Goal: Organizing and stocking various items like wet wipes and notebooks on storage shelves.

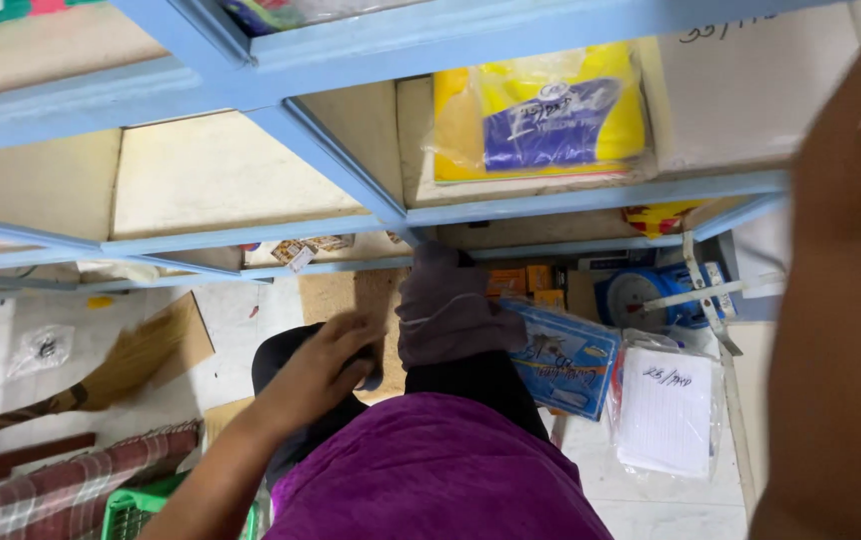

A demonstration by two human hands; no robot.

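Fingers (356,345) of left hand (321,370) atop black bag (281,355).

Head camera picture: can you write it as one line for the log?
left hand: on black object by knee | right hand: raised near shelf | yellow packet: on blue shelf

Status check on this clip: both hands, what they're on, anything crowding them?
Left hand fingers spread, resting on a black object low by the knee. Right hand raised beside the blue shelf frame; grip unclear. Blue packet and bagged papers crowd the floor.
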